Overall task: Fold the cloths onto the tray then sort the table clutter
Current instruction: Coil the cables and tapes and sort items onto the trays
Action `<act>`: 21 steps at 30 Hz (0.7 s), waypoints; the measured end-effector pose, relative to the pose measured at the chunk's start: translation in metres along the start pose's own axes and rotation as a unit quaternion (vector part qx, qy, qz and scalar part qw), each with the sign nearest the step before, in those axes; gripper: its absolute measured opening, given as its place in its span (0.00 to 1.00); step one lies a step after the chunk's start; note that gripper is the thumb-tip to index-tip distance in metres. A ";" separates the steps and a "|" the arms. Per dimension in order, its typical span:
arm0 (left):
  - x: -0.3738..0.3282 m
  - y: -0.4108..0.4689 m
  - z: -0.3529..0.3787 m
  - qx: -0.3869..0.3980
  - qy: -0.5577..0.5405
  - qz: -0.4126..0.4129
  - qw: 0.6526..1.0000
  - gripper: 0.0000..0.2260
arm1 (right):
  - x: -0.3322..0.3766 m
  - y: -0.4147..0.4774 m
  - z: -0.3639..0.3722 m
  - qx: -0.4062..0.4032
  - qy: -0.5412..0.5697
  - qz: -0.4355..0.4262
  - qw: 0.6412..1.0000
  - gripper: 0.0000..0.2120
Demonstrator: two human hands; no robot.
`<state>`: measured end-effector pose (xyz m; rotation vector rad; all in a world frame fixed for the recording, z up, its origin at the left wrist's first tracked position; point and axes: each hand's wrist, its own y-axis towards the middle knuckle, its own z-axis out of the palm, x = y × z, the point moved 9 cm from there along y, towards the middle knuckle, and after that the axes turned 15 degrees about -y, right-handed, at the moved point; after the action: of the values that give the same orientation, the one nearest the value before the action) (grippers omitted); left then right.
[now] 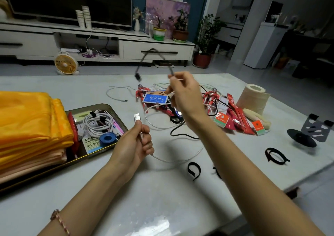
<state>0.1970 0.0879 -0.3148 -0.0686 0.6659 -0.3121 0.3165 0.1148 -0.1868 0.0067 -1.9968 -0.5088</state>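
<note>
Gripping a white cable (178,160) in the left hand (134,145), fingers curled round the cord, thumb laid just below the silver USB plug (136,117), plug end up. Trailing from under that hand in a slack curve across the surface (153,208) toward the right forearm. Pinching a black cable (153,52) between thumb and fingertips of the right hand (184,95), raised above the clutter and farther out than the left hand. Looped upward in a blurred arch, with a dark plug (137,76) hanging free to the left of that hand.

Left of the left hand: dark-rimmed tray (115,107) carrying a stack of folded cloths (30,123), yellow-orange on top, peach below, filling the tray's left part. Between the stack and the left hand, inside the tray: coiled white cord bundle (98,123) bound with black straps, blue tape roll (108,139), ruler pack (90,143).

Under and beyond the right hand: tangle of white and black cords, blue card (155,98), one red toy figure (142,93) to the left, a second red toy figure (211,95) to the right. Right of the right hand: red sachets (236,114), paper roll (253,98). Right of the right forearm: black strap loop (276,156), black stand (310,131). Between the forearms: smaller strap loop (194,170), near the white cable's slack.

Obstructing the view: right hand and forearm, covering the middle of the tangle. Unable to tell where the pinched black cable ends within it.
</note>
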 end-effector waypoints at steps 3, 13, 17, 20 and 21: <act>-0.006 -0.001 0.007 0.026 -0.022 -0.001 0.999 0.18 | -0.022 -0.001 0.041 0.035 0.002 0.056 0.998 0.08; -0.022 -0.003 0.010 0.052 -0.065 0.017 0.996 0.19 | -0.025 0.015 0.098 0.106 -0.190 -0.003 0.976 0.20; -0.035 -0.002 0.009 0.059 -0.105 0.038 0.992 0.18 | -0.011 -0.026 0.075 0.093 -0.152 -0.063 0.982 0.19; -0.052 -0.003 0.001 0.050 -0.137 0.063 0.987 0.19 | -0.021 -0.080 0.088 0.283 -0.091 -0.043 0.954 0.17; -0.058 -0.003 -0.001 0.047 -0.148 0.068 0.986 0.19 | -0.023 -0.091 0.088 0.318 -0.112 -0.057 0.940 0.14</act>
<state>0.1523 0.1025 -0.2805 0.0198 0.3586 -0.1961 0.2328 0.0675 -0.2726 0.4854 -2.3151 0.0906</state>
